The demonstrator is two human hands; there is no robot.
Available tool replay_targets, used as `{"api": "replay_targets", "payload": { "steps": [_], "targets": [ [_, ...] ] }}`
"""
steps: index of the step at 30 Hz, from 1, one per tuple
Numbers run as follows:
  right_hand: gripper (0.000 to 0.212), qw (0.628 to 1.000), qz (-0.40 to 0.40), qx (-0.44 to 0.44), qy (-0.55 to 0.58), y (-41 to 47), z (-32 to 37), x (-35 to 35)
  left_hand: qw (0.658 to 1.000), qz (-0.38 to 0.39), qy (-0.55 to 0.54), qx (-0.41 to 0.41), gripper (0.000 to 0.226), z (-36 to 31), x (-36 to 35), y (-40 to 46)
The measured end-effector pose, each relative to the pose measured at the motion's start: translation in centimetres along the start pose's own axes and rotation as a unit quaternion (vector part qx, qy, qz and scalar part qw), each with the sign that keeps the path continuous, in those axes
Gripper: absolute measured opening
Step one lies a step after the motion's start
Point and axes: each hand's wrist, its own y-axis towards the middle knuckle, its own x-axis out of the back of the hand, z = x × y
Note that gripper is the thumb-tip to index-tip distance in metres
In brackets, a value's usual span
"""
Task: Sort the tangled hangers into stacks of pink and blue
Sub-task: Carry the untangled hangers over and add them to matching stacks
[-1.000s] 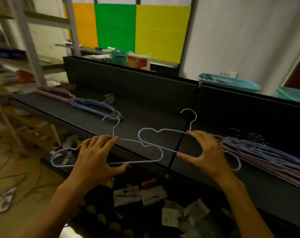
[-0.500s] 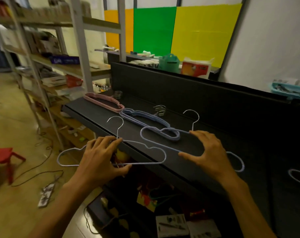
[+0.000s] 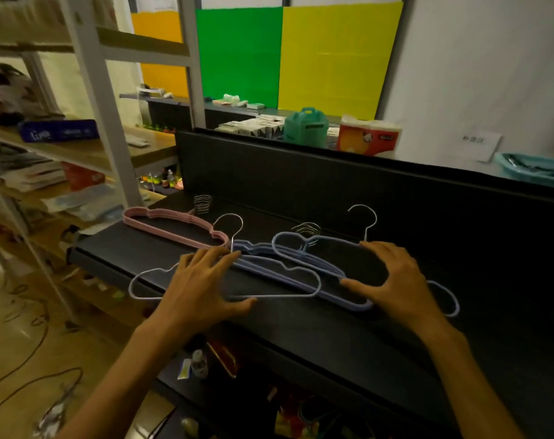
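While both hands carry blue hangers over the blue stack, the step looks like delivery. Left hand (image 3: pixel 203 280) grasps one hanger (image 3: pixel 269 294), fingers over its top, thumb under the bar; it overhangs the shelf (image 3: pixel 301 331) edge. Right hand (image 3: pixel 393 280) grasps a second hanger (image 3: pixel 443 296) the same way, held above the shelf. Next move, I'd judge: lower both onto the blue stack (image 3: pixel 332 296), hooks lined up with the stack's. Count: two hangers in hand, two stacks. Just beyond the hands lies the blue stack, several deep, exact number unclear; farther left the pink stack (image 3: pixel 174 223), also several, hooks bunched.
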Motion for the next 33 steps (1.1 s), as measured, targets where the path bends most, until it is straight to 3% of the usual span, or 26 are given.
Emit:
{"api": "replay_targets", "payload": {
  "steps": [14, 19, 27, 33],
  "targets": [
    [0.082, 0.982, -0.085, -0.165, -0.036, -3.5, -1.8, 1.8, 0.978, 0.084, -0.045, -0.183, 0.093, -2.2, -4.0, 10.1],
    [0.089, 0.979, -0.087, -0.181, -0.038, -4.7, -2.1, 2.1, 0.973, 0.108, -0.038, -0.199, 0.093, -3.2, -5.1, 10.6],
    [0.082, 0.983, -0.081, -0.16, -0.043, -4.8, -2.2, 1.7, 0.974, 0.124, -0.041, -0.185, 0.089, -3.3, -4.8, 10.2],
    [0.083, 0.987, -0.061, -0.139, -0.048, -3.8, -1.1, 0.2, 0.981, 0.104, -0.004, -0.165, 0.079, -1.7, -2.7, 8.8]
  ]
}}
